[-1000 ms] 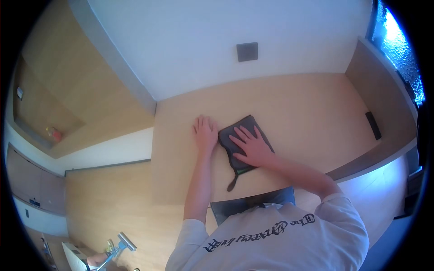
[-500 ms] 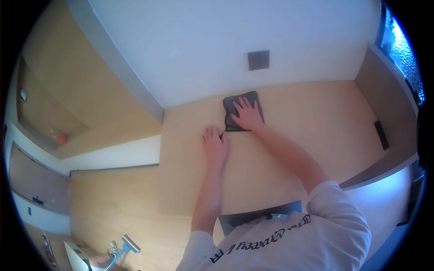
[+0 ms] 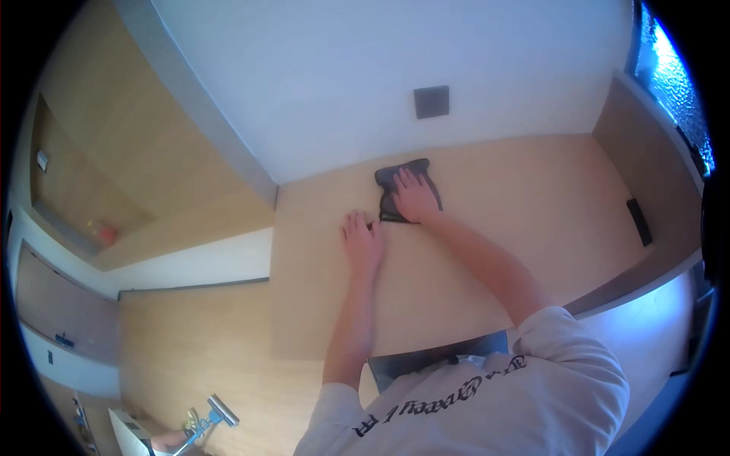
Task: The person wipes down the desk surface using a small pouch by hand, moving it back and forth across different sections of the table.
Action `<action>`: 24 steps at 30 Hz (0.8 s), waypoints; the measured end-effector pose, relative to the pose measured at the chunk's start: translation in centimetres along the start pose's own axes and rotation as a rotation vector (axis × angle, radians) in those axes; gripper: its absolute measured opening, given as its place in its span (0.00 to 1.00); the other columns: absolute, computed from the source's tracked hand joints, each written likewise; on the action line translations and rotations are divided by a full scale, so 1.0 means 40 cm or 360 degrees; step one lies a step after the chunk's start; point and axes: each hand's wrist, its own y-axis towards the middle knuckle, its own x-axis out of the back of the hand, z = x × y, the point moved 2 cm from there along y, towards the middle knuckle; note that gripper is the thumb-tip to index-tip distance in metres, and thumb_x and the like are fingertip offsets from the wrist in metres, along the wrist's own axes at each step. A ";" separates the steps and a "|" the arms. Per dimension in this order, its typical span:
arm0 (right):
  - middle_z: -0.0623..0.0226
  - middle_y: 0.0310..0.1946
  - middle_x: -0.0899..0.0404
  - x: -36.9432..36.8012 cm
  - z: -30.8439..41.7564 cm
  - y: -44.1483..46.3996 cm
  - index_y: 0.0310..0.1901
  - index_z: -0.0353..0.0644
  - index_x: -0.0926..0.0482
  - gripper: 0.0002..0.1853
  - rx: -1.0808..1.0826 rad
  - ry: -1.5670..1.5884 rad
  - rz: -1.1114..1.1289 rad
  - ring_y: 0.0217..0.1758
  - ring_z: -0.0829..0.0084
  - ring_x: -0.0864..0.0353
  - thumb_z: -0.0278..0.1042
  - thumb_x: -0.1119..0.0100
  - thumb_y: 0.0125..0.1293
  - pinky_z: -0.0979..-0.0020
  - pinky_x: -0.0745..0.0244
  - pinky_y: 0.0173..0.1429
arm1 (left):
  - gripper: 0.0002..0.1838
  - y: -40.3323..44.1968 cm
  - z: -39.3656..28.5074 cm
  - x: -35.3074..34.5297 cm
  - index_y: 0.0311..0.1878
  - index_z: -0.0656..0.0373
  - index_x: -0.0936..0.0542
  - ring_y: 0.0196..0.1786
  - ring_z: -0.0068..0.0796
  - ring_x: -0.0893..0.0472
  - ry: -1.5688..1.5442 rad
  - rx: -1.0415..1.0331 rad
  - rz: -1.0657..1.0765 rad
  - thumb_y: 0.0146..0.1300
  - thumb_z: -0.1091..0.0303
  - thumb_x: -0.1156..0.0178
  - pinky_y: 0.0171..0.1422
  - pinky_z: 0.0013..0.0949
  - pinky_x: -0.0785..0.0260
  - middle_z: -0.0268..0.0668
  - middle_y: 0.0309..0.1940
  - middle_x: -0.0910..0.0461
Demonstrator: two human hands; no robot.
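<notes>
A soft, flat, dark piece with black edging, perhaps a pouch or folded cloth, lies wrinkled on the light wooden desk. My right hand rests palm down on it, fingers stretched forward. Just left of its near corner, my left hand lies on the desk with its fingers spread. A small black bit shows between the left thumb and forefinger; whether it belongs to the dark piece, I cannot tell.
On the white wall behind the desk is a grey square plate. A black strip sits by the right side panel. At lower left, a person's arm is near a blue-and-grey floor-cleaner head.
The dark piece has bunched up, its top edge and sides now more wavy and narrower. My right hand has slid slightly toward me and left. My left hand is nearly unmoved.
</notes>
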 end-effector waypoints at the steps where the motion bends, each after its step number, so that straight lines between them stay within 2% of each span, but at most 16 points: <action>1: 0.53 0.73 0.46 0.013 0.013 -0.037 0.70 0.37 0.40 0.32 0.0042 -0.0027 -0.0007 0.78 0.59 0.51 0.51 0.59 0.71 0.51 0.58 0.78 | 0.26 0.005 0.004 -0.005 0.61 0.64 0.30 0.72 0.47 0.40 0.0002 -0.0009 -0.0017 0.68 0.54 0.49 0.76 0.50 0.55 0.49 0.66 0.33; 5: 0.53 0.74 0.47 0.054 0.061 -0.203 0.70 0.38 0.41 0.35 0.0167 -0.0031 -0.0007 0.78 0.58 0.52 0.54 0.56 0.69 0.48 0.59 0.77 | 0.26 0.017 0.023 -0.025 0.61 0.64 0.29 0.72 0.47 0.40 0.0040 -0.0046 -0.0025 0.68 0.53 0.50 0.76 0.50 0.55 0.49 0.66 0.33; 7: 0.53 0.74 0.48 0.078 0.088 -0.297 0.70 0.38 0.41 0.35 0.0222 -0.0026 -0.0001 0.78 0.57 0.53 0.55 0.56 0.69 0.46 0.59 0.76 | 0.25 0.022 0.032 -0.033 0.59 0.61 0.27 0.72 0.46 0.39 0.0018 -0.0042 -0.0087 0.67 0.52 0.49 0.76 0.50 0.53 0.48 0.65 0.32; 9: 0.52 0.74 0.50 0.112 0.120 -0.393 0.71 0.40 0.43 0.36 0.0358 -0.0007 0.0105 0.78 0.57 0.55 0.55 0.54 0.68 0.43 0.60 0.76 | 0.25 0.023 0.034 -0.030 0.59 0.61 0.27 0.72 0.46 0.39 0.0019 -0.0040 -0.0073 0.67 0.51 0.49 0.76 0.50 0.53 0.48 0.66 0.32; 14: 0.53 0.74 0.48 0.179 0.157 -0.541 0.71 0.45 0.42 0.37 0.0550 0.0060 0.0157 0.78 0.56 0.55 0.58 0.53 0.67 0.40 0.62 0.75 | 0.25 0.026 0.027 -0.026 0.59 0.61 0.27 0.72 0.46 0.39 0.0022 -0.0020 -0.0051 0.67 0.52 0.49 0.76 0.50 0.53 0.47 0.66 0.32; 19: 0.55 0.73 0.46 0.179 0.149 -0.503 0.71 0.50 0.40 0.37 0.0630 0.0146 0.0187 0.78 0.58 0.53 0.60 0.51 0.65 0.39 0.62 0.75 | 0.25 0.023 0.028 -0.022 0.59 0.61 0.27 0.72 0.46 0.39 0.0044 -0.0022 -0.0052 0.67 0.52 0.49 0.75 0.50 0.53 0.47 0.66 0.32; 24: 0.58 0.74 0.47 0.124 0.120 -0.352 0.72 0.52 0.41 0.38 0.0569 0.0085 0.0162 0.78 0.60 0.53 0.64 0.53 0.64 0.40 0.62 0.75 | 0.25 0.018 0.020 -0.011 0.59 0.62 0.28 0.72 0.48 0.39 0.0024 -0.0042 -0.0035 0.69 0.53 0.50 0.76 0.51 0.54 0.49 0.65 0.32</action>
